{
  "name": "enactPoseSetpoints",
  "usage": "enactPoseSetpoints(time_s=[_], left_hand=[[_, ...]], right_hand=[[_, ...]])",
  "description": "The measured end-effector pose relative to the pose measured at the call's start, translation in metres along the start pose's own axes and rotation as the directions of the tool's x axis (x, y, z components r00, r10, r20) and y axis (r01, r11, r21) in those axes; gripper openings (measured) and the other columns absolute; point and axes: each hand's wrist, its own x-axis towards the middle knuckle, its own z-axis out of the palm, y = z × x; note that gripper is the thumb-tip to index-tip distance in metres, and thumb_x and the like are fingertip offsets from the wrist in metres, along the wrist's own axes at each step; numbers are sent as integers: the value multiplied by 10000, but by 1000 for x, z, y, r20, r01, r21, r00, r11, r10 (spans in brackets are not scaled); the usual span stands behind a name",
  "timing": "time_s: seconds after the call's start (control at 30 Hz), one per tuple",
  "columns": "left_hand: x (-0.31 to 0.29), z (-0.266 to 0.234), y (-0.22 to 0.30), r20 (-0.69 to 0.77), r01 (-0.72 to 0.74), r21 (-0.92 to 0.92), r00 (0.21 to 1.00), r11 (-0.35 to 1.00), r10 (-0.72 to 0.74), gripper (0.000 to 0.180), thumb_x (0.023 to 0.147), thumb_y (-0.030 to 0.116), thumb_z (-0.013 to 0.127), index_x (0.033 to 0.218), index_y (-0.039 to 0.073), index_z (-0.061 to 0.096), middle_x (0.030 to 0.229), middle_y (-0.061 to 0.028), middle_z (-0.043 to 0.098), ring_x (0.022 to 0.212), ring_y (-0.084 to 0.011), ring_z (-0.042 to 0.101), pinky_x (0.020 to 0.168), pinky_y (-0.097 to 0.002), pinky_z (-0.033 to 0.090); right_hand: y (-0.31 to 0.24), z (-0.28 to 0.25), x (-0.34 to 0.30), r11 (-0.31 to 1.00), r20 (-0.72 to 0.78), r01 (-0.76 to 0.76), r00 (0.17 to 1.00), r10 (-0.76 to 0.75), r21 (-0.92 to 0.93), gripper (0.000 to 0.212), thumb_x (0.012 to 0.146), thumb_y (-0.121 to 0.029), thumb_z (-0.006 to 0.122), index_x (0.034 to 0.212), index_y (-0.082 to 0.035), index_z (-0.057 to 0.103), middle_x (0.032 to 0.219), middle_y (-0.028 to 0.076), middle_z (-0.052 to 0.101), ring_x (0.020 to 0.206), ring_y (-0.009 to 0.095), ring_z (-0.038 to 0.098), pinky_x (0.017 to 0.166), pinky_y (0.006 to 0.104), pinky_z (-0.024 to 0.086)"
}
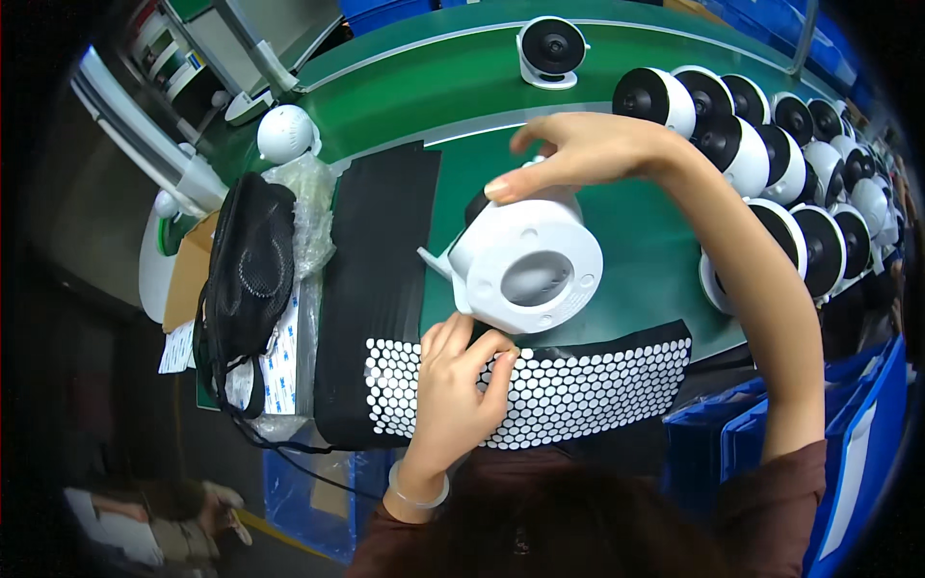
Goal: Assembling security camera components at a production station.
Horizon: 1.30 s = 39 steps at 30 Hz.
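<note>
Now my half-curled right hand (599, 149) touches the white device (511, 237), my nearly closed left hand (457, 385) the near dotted sheet (590, 393); grips unclear.

Bright, even light, its source out of view and seemingly overhead, covers the green bench (641, 255); the white shell (501, 249) just above centre is palely lit, its hollow shaded softly grey. Crisp focus separates the dots of the dotted sheet (597, 390) from 4 to 7 o'clock. Small glints speckle the plastic wrap (313, 217) at 10 o'clock. The floor (106, 371) at 8 to 9 o'clock is dim, and a person (178, 520) near 8 o'clock is blurred. Fisheye distortion bows the bench edge at 12 o'clock and compresses the cameras (747, 159) toward 3 o'clock; black fills the corners.
</note>
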Motion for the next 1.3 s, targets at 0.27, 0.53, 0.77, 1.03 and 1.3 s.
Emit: enactPoseSetpoints(time_s=[0.27,0.53,0.77,1.03,1.3], left_hand=[[0,0,-9,-40,-90,162,994,983,98,61,762,73,558,752,23,592,1170,-198,528,1153,-363,430,923,-438,324],[3,1,-13,-1,-95,146,995,985,96,65,762,27,548,774,-34,565,1175,-240,496,1179,-428,406,984,-491,318],[-1,0,-9,16,-68,91,998,994,67,58,769,36,549,775,-21,560,1205,-250,482,1162,-438,420,970,-485,331],[-9,-7,6,-38,-103,91,994,990,107,29,741,26,555,744,-3,558,1104,-225,562,1058,-375,523,936,-462,357],[-12,-22,24,-105,-143,-125,986,982,131,36,687,-9,569,707,20,576,852,-83,665,830,-231,624,866,-375,375]], right_hand=[[59,79,-46,613,-406,509,859,-312,605,1512,322,-413,896,1403,-77,-106,1455,225,37,1355,330,68,1078,432,140],[19,24,-24,895,-252,365,919,-302,258,633,510,-127,721,1124,-32,596,1063,109,613,961,188,585,866,309,451],[-9,25,-10,970,-142,243,959,-244,-30,586,583,-329,732,1090,-54,627,949,160,651,773,241,641,723,298,497],[8,36,-32,846,-400,405,752,-524,-346,599,626,-328,742,1148,-80,586,990,131,638,854,218,626,735,318,487],[-21,116,-124,948,-379,289,898,-222,129,261,739,-111,672,975,-25,603,898,131,613,837,290,585,738,350,460]])
